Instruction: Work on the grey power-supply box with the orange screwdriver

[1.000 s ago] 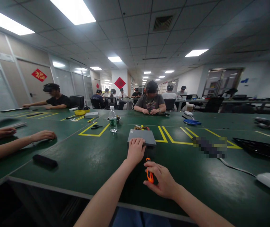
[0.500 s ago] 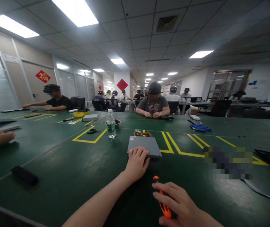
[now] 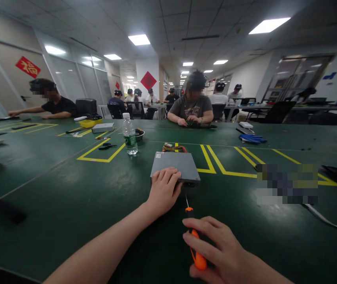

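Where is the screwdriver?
In the head view, bottom right of centre: the screwdriver is held in the right hand, its tip pointing at the grey box that the left hand touches.

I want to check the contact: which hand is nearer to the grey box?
Left. The left hand rests on the grey box; the right hand, holding an orange screwdriver, is apart, nearer the person.

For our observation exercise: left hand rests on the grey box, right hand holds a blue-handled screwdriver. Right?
No. The head view shows the screwdriver in the right hand is orange-handled, not blue; the left hand does rest on the grey box.
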`<move>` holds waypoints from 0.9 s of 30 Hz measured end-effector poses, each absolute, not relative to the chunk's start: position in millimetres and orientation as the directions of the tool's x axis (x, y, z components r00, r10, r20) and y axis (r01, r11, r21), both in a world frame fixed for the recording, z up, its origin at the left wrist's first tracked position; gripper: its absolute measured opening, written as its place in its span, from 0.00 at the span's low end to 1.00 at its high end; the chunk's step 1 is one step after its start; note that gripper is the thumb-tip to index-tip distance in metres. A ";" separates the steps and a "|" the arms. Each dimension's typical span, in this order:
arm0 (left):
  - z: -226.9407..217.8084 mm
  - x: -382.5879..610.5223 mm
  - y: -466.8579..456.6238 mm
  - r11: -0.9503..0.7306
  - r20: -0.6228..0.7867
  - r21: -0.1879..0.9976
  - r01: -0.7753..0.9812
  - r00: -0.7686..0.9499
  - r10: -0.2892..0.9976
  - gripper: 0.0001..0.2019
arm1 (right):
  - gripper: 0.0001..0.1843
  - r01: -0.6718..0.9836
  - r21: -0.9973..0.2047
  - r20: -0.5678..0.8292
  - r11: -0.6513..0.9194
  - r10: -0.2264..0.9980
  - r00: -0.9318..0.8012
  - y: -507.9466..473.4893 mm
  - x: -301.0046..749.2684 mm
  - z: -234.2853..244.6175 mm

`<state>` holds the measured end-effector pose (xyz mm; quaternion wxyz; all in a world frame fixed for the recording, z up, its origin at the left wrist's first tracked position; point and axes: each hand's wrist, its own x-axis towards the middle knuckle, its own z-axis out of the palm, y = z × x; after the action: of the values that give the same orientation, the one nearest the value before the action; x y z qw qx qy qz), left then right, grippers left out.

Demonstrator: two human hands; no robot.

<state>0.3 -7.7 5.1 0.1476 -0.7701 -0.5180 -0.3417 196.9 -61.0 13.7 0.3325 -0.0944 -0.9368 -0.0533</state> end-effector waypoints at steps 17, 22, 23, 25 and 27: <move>2.8 -1.3 -3.8 -0.434 0.686 0.081 0.897 0.266 0.678 0.12 | 0.20 0.189 -0.040 0.687 0.981 0.164 -0.708 -57.3 202.0 13.0; 2.3 -2.4 -4.3 -0.433 0.685 0.081 0.898 0.265 0.678 0.12 | 0.23 0.157 -0.081 0.631 0.984 0.173 -0.756 -56.0 201.7 16.0; 2.2 -2.6 -4.3 -0.434 0.685 0.081 0.897 0.266 0.678 0.12 | 0.21 0.150 -0.050 0.611 0.987 0.149 -0.778 -56.1 200.9 17.7; 2.0 -2.9 -4.4 -0.434 0.686 0.084 0.897 0.264 0.678 0.12 | 0.19 0.152 0.024 0.591 0.988 0.109 -0.799 -56.6 198.8 19.5; 1.8 -2.8 -4.6 -0.436 0.687 0.088 0.896 0.263 0.677 0.12 | 0.17 0.159 0.069 0.622 0.985 0.082 -0.778 -57.3 196.6 18.3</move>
<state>-2.8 -4.6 1.8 0.1622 -0.7778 -0.5056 -0.3364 196.6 -57.3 18.3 0.3266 -0.0640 -0.9412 -0.0587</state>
